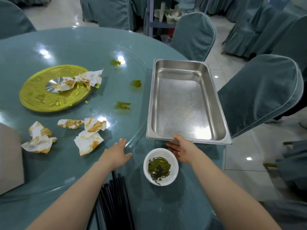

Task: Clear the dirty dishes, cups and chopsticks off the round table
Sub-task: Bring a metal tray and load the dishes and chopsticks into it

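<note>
The right hand is gripping the near rim of the steel tray, fingers curled under; the left hand is resting flat, fingers spread, on the bench. Just before the tray are lying the dirty bowl and black chopsticks, probably needing loading next.

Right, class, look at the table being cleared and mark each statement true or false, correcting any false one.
1. The right hand grips the near rim of the metal tray. True.
2. The tray holds stacked plates. False: nothing lies in it.
3. The white bowl holds dark green leftovers. True.
4. The left hand grips the chopsticks. False: it lies open on the glass, and the chopsticks lie nearer the person.
5. Stained napkins lie on the table. True.
</note>
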Tool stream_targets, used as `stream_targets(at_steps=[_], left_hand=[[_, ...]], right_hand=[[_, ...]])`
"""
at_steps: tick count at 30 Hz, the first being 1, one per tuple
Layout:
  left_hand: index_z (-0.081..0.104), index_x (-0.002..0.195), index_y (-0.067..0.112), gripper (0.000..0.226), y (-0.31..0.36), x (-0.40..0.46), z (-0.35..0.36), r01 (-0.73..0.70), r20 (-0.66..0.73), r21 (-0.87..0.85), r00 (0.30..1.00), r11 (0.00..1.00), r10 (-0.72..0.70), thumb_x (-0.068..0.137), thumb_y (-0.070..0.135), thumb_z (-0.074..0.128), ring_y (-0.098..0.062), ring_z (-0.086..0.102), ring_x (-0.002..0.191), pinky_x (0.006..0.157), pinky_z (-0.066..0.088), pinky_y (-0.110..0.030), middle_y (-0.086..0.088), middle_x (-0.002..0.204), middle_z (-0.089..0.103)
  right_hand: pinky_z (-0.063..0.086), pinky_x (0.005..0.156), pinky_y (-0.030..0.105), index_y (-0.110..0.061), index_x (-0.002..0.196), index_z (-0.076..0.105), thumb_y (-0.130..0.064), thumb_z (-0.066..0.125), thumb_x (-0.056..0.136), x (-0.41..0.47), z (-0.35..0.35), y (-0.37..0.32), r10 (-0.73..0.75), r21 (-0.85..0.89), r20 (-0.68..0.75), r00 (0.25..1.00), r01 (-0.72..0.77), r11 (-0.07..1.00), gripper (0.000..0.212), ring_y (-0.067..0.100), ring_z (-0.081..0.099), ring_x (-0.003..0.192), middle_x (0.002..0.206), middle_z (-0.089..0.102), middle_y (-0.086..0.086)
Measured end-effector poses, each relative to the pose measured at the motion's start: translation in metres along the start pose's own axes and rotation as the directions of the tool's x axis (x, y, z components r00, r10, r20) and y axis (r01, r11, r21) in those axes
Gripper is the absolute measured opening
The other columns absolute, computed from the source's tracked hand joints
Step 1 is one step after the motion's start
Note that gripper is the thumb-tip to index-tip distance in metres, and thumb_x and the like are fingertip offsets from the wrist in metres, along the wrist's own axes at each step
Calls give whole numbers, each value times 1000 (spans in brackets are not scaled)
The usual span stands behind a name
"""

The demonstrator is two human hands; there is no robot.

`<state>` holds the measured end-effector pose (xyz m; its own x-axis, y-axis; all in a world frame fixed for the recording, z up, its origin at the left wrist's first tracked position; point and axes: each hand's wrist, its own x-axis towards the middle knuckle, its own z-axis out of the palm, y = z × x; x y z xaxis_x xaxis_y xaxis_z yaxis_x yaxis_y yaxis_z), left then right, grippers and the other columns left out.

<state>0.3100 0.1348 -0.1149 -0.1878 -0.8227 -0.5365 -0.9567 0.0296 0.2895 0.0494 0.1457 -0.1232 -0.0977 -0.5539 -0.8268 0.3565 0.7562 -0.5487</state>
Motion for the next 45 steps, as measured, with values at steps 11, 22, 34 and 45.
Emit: stream_targets(at_steps=[11,22,34,45], left_hand=[[11,151,18,70,8,-9,7,-26,-79,-70,997,997,20,95,36,47,-23,15,146,118,9,-45,-5,160,7],[1,152,26,77,1,-6,-12,59,72,-82,996,995,-53,93,45,47,-27,36,137,108,34,-37,-8,158,19],[0,151,32,77,-2,-1,-7,45,77,-115,996,992,-36,92,41,48,-33,33,138,114,27,-44,-7,158,18],[7,152,29,74,-3,6,-8,27,27,-345,999,938,-19,92,40,51,-24,29,141,109,28,-31,2,157,23]], right_hand=[[54,54,25,-21,99,63,-32,62,87,-40,-19,18,-68,-763,191,979,192,617,16,12,69,61,81,71,1],[57,55,32,-11,98,63,-2,53,86,-61,-11,-16,-331,-407,86,940,337,849,19,22,70,67,87,69,12],[51,55,28,-10,97,61,-15,51,80,0,-2,-55,-499,-725,-176,849,231,649,21,23,68,66,77,70,8],[16,107,59,-25,70,55,-82,20,78,-2,-7,-11,-575,-1000,15,818,0,-28,68,22,54,86,73,58,-7]])
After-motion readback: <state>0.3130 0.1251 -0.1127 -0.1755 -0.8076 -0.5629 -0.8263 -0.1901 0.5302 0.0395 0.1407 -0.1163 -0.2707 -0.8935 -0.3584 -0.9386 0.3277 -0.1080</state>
